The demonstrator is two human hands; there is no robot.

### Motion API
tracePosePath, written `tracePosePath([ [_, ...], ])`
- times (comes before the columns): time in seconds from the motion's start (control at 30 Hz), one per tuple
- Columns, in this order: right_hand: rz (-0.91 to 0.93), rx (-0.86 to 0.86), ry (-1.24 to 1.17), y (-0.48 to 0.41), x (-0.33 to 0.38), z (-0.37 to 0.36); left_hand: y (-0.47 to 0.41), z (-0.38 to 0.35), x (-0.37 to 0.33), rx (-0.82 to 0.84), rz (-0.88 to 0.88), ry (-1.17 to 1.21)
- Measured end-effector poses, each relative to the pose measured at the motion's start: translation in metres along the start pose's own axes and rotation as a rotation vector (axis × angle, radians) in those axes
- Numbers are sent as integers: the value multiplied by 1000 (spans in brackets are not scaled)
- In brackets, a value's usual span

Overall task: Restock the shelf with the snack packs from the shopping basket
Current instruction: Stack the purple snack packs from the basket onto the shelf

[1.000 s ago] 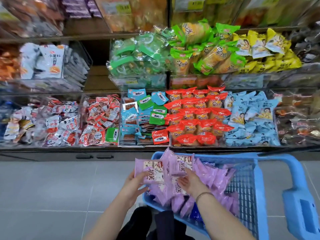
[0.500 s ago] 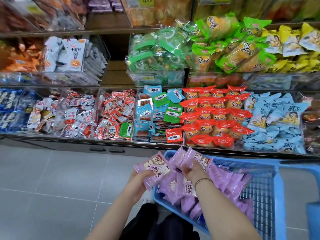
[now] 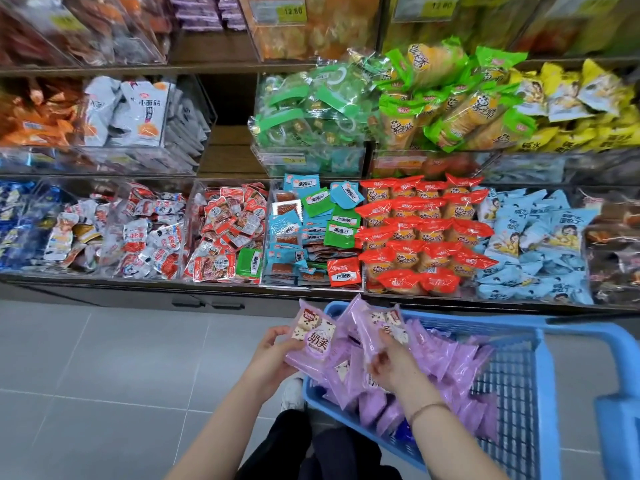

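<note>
Just above the blue shopping basket point(image 3: 535, 336), the left hand point(image 3: 273, 358) grips one purple snack pack point(image 3: 313, 342) and the right hand point(image 3: 391, 367) curls round a bunch of packs point(image 3: 375, 329) (others lie heaped inside). Ahead, the shelf point(image 3: 104, 284) is crowded with red packs point(image 3: 424, 230) and pale-blue packs point(image 3: 535, 247).

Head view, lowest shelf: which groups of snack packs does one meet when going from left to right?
Dark blue packs → white-and-red packs → small red packs → flat blue and green packs → red-wrapped cakes → light blue packs.
</note>
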State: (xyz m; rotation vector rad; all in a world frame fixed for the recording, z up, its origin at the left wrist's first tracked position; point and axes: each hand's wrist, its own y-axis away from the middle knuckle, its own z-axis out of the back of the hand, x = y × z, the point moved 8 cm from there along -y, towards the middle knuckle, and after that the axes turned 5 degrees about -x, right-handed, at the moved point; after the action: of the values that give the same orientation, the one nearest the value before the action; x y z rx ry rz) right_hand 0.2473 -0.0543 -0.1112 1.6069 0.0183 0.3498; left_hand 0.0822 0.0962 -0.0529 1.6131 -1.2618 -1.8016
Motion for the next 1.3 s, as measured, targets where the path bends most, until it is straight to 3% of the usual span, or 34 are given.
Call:
tracePosePath([
  [0.17, 325, 217, 658, 47, -19, 1, -4, -20, 13, -12, 56, -146],
  [0.27, 505, 219, 1026, 60, -21, 2, 3, -43, 21, 81, 65, -219],
  [0.47, 796, 168, 1281, 72, -7, 1, 12, -72, 23, 259, -56, -413],
  [0.57, 628, 209, 976, 50, -5, 12, 10, -59, 24, 182, -18, -248],
  [0.7, 101, -9, 325, -11, -33, 61, 9, -21, 22, 80, 1, -87],
  [0.8, -65, -49, 117, -34, -58, 72, 10, 6, 25, 12, -17, -20],
  [1.17, -84, -74, 143, -57, -44, 54, 17, 38, 40, -73, -12, 97],
  [1.3, 27, -181, 272, -63, -30, 61, 18, 33, 37, -65, -13, 83],
])
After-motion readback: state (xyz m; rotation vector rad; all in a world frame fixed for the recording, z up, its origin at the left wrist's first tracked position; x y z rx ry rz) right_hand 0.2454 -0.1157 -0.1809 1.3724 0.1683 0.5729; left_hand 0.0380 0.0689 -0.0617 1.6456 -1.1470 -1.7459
